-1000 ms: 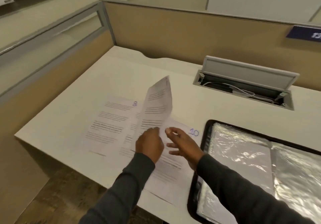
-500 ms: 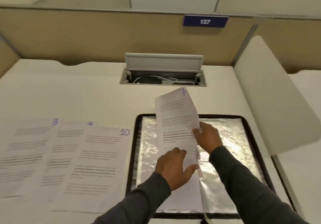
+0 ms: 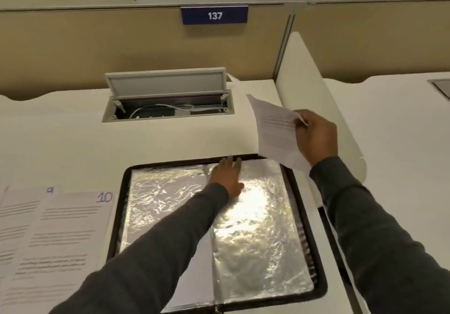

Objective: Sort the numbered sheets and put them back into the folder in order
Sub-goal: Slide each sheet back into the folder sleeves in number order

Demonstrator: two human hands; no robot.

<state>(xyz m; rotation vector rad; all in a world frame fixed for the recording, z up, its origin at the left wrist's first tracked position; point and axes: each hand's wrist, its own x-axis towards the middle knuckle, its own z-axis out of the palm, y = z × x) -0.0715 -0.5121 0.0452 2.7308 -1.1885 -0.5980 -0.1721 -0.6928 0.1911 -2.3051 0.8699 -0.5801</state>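
Left sleeve (image 3: 158, 248): long, dark grey, plain matte fabric, cuff ending at the wrist. Right sleeve (image 3: 377, 228): matching, lightly creased. Left hand (image 3: 226, 177), right hand (image 3: 316, 138): bare.

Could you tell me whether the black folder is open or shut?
Open: the black-edged folder lies spread flat, its shiny plastic sleeves exposed.

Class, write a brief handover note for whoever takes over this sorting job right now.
Folder: open on the desk; sheet 9 and sheet 10 lie left of it.
Left hand: open, fingers on its plastic sleeves near the top.
Right hand: grips one sheet above its far right corner, number unreadable.
Done: 9 and 10 laid out in order.
Left: file all three.
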